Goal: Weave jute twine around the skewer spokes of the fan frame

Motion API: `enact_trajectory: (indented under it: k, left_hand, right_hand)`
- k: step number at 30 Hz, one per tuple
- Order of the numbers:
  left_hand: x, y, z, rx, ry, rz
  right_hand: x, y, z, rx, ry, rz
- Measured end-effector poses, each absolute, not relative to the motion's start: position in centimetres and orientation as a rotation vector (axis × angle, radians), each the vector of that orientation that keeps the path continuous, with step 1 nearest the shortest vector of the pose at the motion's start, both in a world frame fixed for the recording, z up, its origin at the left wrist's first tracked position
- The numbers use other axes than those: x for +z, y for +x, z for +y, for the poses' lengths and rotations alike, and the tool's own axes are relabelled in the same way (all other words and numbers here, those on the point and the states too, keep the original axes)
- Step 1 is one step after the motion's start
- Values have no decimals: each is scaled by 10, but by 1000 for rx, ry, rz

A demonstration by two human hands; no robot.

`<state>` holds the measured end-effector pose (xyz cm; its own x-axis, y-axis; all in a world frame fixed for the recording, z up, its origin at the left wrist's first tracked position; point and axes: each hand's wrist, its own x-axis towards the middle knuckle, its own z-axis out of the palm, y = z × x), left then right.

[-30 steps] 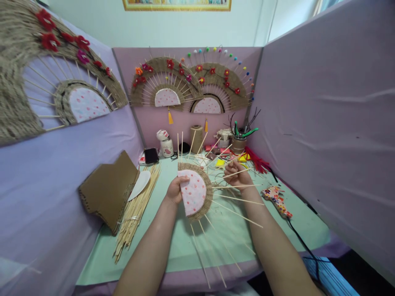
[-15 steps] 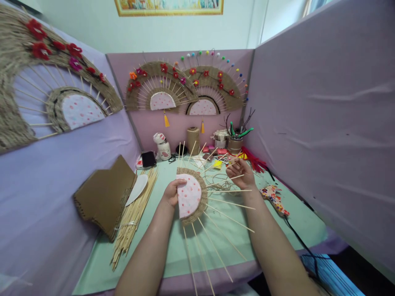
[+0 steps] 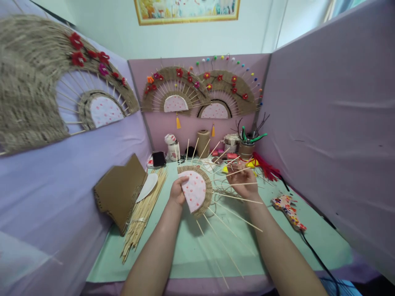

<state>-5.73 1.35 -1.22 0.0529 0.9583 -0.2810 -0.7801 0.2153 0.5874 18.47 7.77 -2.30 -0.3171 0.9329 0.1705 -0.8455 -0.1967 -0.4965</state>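
Observation:
My left hand (image 3: pixel 179 190) is closed on the straight edge of a half-round fan frame (image 3: pixel 194 190), thumb on its white, pink-dotted face. A band of woven twine (image 3: pixel 207 185) runs round the curved rim, and thin bamboo sticks (image 3: pixel 237 196) fan out from it. My right hand (image 3: pixel 243 181) is raised among the sticks on the right, its fingers curled and partly crossed by them. Whatever it pinches is too small to make out. Loose twine (image 3: pixel 226 192) lies on the table behind the frame.
On the left are cardboard (image 3: pixel 120 191) and a bundle of bamboo sticks (image 3: pixel 143 218). A twine spool (image 3: pixel 203 143) and a pot with green-handled pliers (image 3: pixel 247 149) stand at the back. A flower-patterned glue gun (image 3: pixel 289 211) with a cord lies right. Finished fans (image 3: pixel 175 84) hang on the partitions.
The fan frame has turned a little in my left hand, its lower end swinging right. My right hand has lowered slightly among the sticks. The view has shifted left.

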Motion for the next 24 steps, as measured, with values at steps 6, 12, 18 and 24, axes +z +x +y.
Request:
enact_trajectory:
  k: [6, 12, 18, 24]
  left_hand:
    - [-15, -56, 13, 1418, 316, 643]
    - [-18, -51, 12, 1485, 315, 604]
    - [-11, -47, 9, 1536, 265, 624]
    - [-10, -44, 16, 1431, 196, 792]
  right_hand:
    - [-28, 167, 71, 1959, -273, -653]
    - [-33, 154, 65, 2132, -318, -873]
    - [-35, 155, 64, 2144, -348, -944]
    - [-35, 154, 67, 2167, -330, -898]
